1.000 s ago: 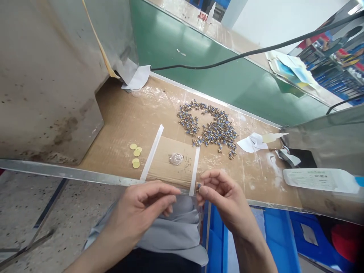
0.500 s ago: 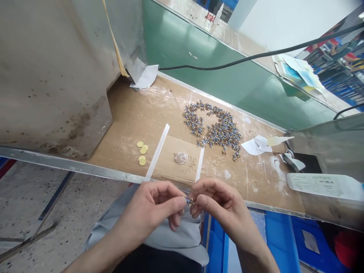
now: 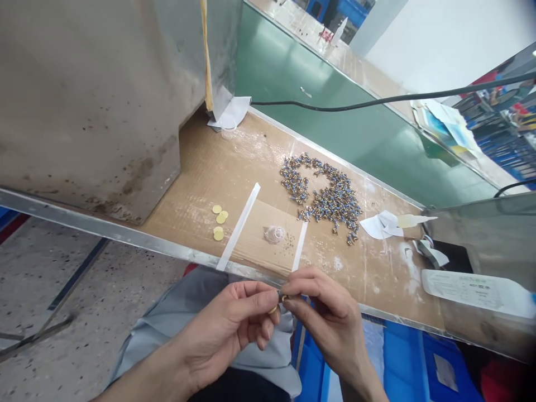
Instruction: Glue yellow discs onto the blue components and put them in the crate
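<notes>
My left hand [image 3: 234, 324] and my right hand [image 3: 322, 312] meet just below the front edge of the bench [image 3: 201, 184]. Both pinch one small brass-and-blue part [image 3: 281, 299] between thumb and fingertips. A pile of several like parts [image 3: 322, 195] lies on the cardboard surface further back. Between two white tape strips [image 3: 238, 226] sits a small clear dish [image 3: 274, 234] with tiny dark specks beside it. Several small yellow discs [image 3: 218, 219] lie to the left of the strips.
A stained metal housing [image 3: 84, 100] stands at the left. A green conveyor belt [image 3: 335, 106] runs behind the bench, with a black cable [image 3: 377, 100] over it. Paper scraps [image 3: 383, 223] and a white labelled bottle [image 3: 473, 285] lie at the right. Blue bins [image 3: 377, 368] sit below.
My hands have closed together and dropped a little below the bench edge, both now pinching the small part. The view has shifted so the bench sits further right.
</notes>
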Motion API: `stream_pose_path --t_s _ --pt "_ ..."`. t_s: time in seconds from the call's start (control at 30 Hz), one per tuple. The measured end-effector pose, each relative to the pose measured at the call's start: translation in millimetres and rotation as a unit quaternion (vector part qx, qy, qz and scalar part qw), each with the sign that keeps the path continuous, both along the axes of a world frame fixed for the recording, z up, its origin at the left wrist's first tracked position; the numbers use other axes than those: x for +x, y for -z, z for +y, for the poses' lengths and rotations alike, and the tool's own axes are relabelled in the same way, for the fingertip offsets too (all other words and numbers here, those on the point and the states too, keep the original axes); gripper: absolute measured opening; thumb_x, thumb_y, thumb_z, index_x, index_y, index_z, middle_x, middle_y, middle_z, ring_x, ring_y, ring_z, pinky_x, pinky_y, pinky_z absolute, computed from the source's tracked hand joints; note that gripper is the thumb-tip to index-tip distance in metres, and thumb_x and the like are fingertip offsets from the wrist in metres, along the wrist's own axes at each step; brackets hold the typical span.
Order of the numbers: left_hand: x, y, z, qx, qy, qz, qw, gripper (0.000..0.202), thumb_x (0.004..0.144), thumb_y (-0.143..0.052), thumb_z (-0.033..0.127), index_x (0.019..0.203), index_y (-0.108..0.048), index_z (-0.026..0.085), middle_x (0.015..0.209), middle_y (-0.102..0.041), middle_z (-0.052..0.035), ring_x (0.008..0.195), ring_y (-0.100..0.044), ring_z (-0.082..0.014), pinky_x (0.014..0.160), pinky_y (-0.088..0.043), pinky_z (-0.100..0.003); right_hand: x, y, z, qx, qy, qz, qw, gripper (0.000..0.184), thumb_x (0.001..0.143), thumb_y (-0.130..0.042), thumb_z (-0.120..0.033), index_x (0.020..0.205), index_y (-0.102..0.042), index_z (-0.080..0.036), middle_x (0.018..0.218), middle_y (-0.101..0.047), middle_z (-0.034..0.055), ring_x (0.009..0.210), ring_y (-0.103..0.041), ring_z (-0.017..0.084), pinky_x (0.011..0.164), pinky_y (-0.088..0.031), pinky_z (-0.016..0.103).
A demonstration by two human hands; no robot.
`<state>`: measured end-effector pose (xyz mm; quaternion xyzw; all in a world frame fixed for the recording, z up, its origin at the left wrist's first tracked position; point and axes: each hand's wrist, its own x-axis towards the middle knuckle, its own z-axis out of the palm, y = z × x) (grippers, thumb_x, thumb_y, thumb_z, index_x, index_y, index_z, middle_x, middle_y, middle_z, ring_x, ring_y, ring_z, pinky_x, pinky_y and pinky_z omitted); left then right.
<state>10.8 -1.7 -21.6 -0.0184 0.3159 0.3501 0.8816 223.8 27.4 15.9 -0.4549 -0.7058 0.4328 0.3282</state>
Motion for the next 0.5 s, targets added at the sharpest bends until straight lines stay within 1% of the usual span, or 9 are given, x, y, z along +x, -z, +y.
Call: stream_pose_path --t_s 0.1,0.17,0.23,0.27,0.37,0.4,0.5 --pt "-2.3 2.7 -3.3 0.041 -0.005 0.035 0.999 0.038 0.079 -0.113 0.043 0.091 -0.092 0.015 0.08 -0.081 -0.0039 0.061 -0.067 -0.0083 0.06 -0.058 -0.017 0.8 1.7 2.6 -0.036 0.051 0.041 0.997 0.007 0.107 -0.085 -0.024 0.11 -0.087 -0.029 0.109 -0.083 0.0058 0.099 -0.08 0.02 0.082 -0.068 0.029" --pt "-5.9 5.5 -4.6 0.073 -0.013 0.07 0.995 0.035 0.08 -0.112 0.041 0.099 -0.094 0.016 0.085 -0.085 -0.0055 0.066 -0.072 -0.011 0.065 -0.061 -0.02 -0.8 4.5 8.1 -0.047 0.088 0.077 0.992 0.006 0.106 -0.086 -0.026 0.111 -0.087 -0.029 0.112 -0.084 0.0064 0.093 -0.08 0.02 0.078 -0.07 0.03" --pt "-10.5 9.1 -4.6 0.112 -0.024 0.107 0.988 0.033 0.084 -0.109 0.04 0.105 -0.095 0.018 0.09 -0.088 -0.0071 0.073 -0.078 -0.0143 0.071 -0.065 -0.022 -3.6 8.5 15.6 -0.045 0.121 0.087 0.988 0.008 0.105 -0.087 -0.027 0.113 -0.088 -0.029 0.11 -0.086 0.0054 0.084 -0.08 0.018 0.075 -0.07 0.029" --pt "-13.0 11.0 -3.9 0.133 -0.031 0.126 0.983 0.033 0.087 -0.107 0.04 0.108 -0.095 0.019 0.092 -0.089 -0.0076 0.077 -0.08 -0.0158 0.075 -0.066 -0.024 -5.0 10.8 19.6 -0.038 0.137 0.079 0.987 0.009 0.105 -0.088 -0.028 0.114 -0.088 -0.029 0.109 -0.087 0.0048 0.082 -0.08 0.017 0.074 -0.069 0.029" --pt "-20.1 16.0 0.8 0.176 -0.06 0.18 0.966 0.032 0.091 -0.103 0.038 0.117 -0.094 0.021 0.098 -0.092 -0.008 0.084 -0.086 -0.019 0.082 -0.07 -0.027 -8.6 17.4 31.0 -0.002 0.175 0.035 0.984 0.013 0.102 -0.091 -0.032 0.114 -0.089 -0.028 0.106 -0.089 0.0046 0.087 -0.084 0.02 0.08 -0.071 0.032" --pt "-22.2 17.2 3.0 0.183 -0.07 0.194 0.961 0.032 0.092 -0.103 0.038 0.118 -0.094 0.021 0.099 -0.093 -0.0081 0.084 -0.087 -0.0197 0.083 -0.07 -0.027 -9.6 19.1 34.4 0.01 0.182 0.021 0.983 0.014 0.102 -0.091 -0.033 0.114 -0.089 -0.028 0.106 -0.089 0.0048 0.089 -0.084 0.021 0.082 -0.071 0.034" --pt "-27.2 20.0 9.9 0.193 -0.102 0.238 0.946 0.026 0.092 -0.102 0.037 0.111 -0.094 0.021 0.095 -0.093 -0.0075 0.082 -0.088 -0.02 0.082 -0.07 -0.026 -12.6 22.9 43.1 0.053 0.188 -0.008 0.981 0.01 0.104 -0.089 -0.034 0.112 -0.09 -0.028 0.108 -0.088 0.0047 0.098 -0.083 0.023 0.089 -0.07 0.037"
